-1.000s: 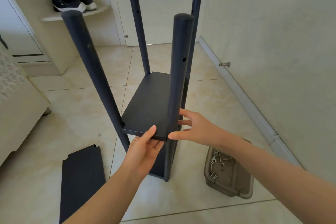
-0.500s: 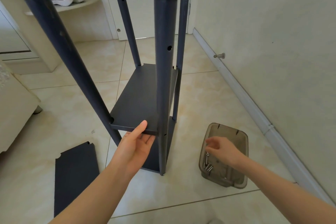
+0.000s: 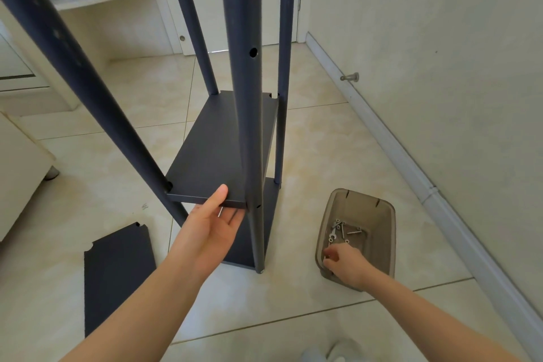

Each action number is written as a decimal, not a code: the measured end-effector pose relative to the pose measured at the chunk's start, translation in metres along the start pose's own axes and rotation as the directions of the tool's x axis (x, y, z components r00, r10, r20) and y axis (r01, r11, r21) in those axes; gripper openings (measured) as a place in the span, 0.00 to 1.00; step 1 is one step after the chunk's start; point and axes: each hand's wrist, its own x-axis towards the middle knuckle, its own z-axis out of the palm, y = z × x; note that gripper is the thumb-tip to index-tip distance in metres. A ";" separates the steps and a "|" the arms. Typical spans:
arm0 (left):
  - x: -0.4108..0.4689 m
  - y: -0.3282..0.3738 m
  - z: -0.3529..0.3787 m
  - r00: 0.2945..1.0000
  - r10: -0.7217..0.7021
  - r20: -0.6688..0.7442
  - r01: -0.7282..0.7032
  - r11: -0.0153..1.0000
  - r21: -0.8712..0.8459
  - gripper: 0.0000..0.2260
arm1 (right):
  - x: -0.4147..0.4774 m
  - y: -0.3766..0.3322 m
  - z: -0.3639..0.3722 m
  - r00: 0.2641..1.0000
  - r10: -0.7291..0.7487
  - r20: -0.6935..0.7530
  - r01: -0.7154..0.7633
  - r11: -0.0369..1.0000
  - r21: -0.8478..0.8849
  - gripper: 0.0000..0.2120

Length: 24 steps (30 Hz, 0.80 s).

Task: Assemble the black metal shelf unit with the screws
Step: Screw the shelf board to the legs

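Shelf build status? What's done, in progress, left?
Done: four posts stand round the bottom shelf. In hand: left hand holds the middle shelf up while right hand reaches among screws in the bin. Left, likely: screw that shelf on, then fit the spare panel lying on the floor.

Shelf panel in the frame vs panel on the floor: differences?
The mounted panel sits raised between the four posts; the loose panel lies flat on the tiles, apart from them. The left hand holds the mounted panel's front edge; nothing touches the loose panel. Both are black, rectangular, with notched corners.
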 end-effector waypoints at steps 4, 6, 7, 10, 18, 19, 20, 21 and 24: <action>-0.001 0.001 0.002 1.000 -0.009 -0.020 0.010 1.000 0.017 0.21 | -0.003 0.002 0.009 0.997 -0.037 0.070 0.033 0.998 0.050 0.16; -0.001 0.001 0.002 1.000 -0.017 -0.023 0.017 1.000 0.016 0.22 | -0.005 0.002 0.014 0.992 -0.066 0.106 0.058 0.995 0.077 0.16; -0.002 0.001 0.003 1.000 -0.019 -0.023 0.020 1.000 0.014 0.23 | -0.005 0.002 0.016 0.988 -0.076 0.131 0.063 0.993 0.096 0.16; -0.004 0.002 0.004 1.000 -0.011 -0.018 0.011 1.000 0.002 0.26 | -0.007 0.002 0.018 0.975 -0.095 0.199 0.065 0.986 0.152 0.17; -0.007 0.002 0.008 1.000 -0.019 0.001 0.019 0.999 -0.034 0.22 | 0.015 0.013 0.016 0.999 0.010 0.053 -0.016 0.993 0.115 0.12; -0.007 0.002 0.008 1.000 -0.021 -0.004 0.020 1.000 -0.023 0.22 | 0.018 0.014 0.018 0.998 0.010 0.055 -0.015 0.996 0.089 0.12; -0.008 0.002 0.009 1.000 -0.019 -0.010 0.019 1.000 -0.016 0.22 | 0.021 0.015 0.020 0.998 0.008 0.057 -0.012 0.998 0.062 0.12; -0.008 0.002 0.009 1.000 -0.015 -0.012 0.015 1.000 -0.013 0.22 | 0.025 0.016 0.022 0.998 0.004 0.058 -0.006 0.999 0.033 0.12; -0.009 0.003 0.011 1.000 -0.006 -0.005 0.006 1.000 -0.020 0.22 | 0.033 0.018 0.031 0.997 0.006 0.074 -0.003 0.999 -0.037 0.11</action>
